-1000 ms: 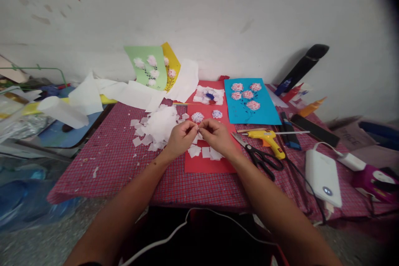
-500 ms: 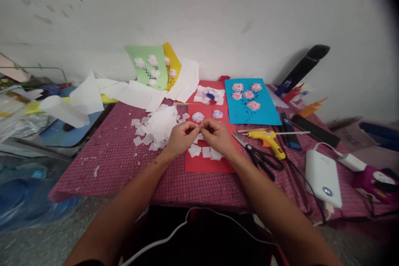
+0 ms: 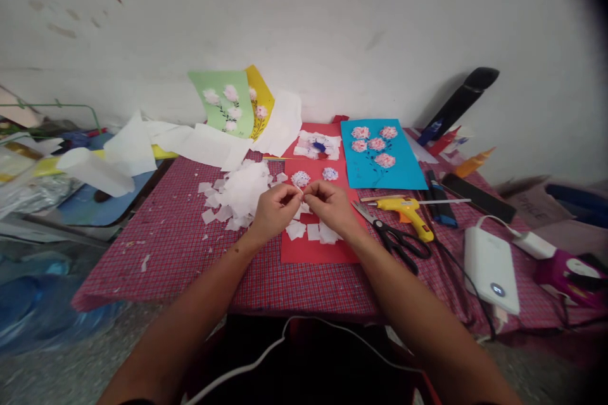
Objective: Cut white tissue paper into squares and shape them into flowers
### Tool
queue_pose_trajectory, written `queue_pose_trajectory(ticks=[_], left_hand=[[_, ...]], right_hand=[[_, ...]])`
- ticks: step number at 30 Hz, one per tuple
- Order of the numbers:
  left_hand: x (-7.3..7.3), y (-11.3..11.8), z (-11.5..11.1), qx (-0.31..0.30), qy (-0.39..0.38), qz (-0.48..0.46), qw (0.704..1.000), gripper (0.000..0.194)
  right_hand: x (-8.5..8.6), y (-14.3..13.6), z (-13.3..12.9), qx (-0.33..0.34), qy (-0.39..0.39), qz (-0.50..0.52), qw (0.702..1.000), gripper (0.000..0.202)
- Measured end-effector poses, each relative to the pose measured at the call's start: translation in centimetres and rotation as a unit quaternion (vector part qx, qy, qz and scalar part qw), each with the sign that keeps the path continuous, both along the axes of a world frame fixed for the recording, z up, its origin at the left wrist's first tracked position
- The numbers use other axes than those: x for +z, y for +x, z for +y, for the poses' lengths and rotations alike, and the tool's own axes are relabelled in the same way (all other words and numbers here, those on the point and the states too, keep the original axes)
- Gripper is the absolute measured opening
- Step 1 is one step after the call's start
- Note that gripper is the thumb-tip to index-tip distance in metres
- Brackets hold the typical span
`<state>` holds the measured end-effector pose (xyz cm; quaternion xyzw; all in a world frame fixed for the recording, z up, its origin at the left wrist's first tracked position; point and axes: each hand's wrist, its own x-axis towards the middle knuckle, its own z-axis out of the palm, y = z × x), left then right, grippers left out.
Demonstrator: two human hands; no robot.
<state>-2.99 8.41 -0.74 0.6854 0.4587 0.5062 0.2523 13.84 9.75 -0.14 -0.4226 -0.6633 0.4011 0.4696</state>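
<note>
Over the red sheet (image 3: 323,254), my left hand (image 3: 277,209) and my right hand (image 3: 330,204) meet fingertip to fingertip, both pinched closed on a small twisted bit of white paper (image 3: 299,190). Most of that bit is hidden by the fingers. Just beyond them on the red sheet sit a white flower with dark specks (image 3: 300,178) and a bluish one (image 3: 330,174). Below the hands lie several white paper squares (image 3: 296,230). A heap of cut white paper pieces (image 3: 244,186) spreads to the left of my left hand.
Black-handled scissors (image 3: 396,243) and a yellow glue gun (image 3: 406,212) lie to the right, near a white power bank (image 3: 491,269). A blue card with pink flowers (image 3: 382,155) is behind them. Stained white paper (image 3: 317,146) rests at the back; a green flower card (image 3: 225,101) leans on the wall.
The hands stay together in the same place, with the fingertips shifting slightly and a little more of the white bit showing between them. The view has moved very slightly.
</note>
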Motion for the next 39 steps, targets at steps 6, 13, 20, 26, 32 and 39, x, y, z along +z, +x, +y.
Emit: queue_pose_trajectory(ticks=[6, 13, 20, 26, 32, 39], left_hand=[[-0.05, -0.01, 0.0, -0.001, 0.039, 0.052, 0.998, 0.011], [-0.2, -0.08, 0.07, -0.001, 0.074, 0.074, 0.995, 0.011], [-0.34, -0.04, 0.15, -0.008, 0.116, 0.107, 0.987, 0.011], [-0.02, 0.08, -0.02, -0.004, 0.086, 0.083, 0.993, 0.011], [0.2, 0.05, -0.07, -0.003, 0.034, 0.035, 0.999, 0.01], [-0.09, -0.04, 0.02, -0.005, -0.044, -0.01, 0.999, 0.014]], right_hand=[[-0.11, 0.02, -0.05, -0.01, 0.031, -0.013, 0.999, 0.007], [-0.12, 0.04, -0.09, -0.018, 0.031, -0.016, 0.999, 0.008], [-0.11, 0.1, -0.1, -0.013, 0.038, -0.026, 0.999, 0.009], [0.08, 0.06, -0.02, -0.005, 0.006, -0.015, 1.0, 0.01], [0.15, 0.03, 0.11, 0.017, -0.034, 0.026, 0.999, 0.009], [0.13, 0.09, 0.19, 0.018, -0.043, 0.02, 0.999, 0.009]])
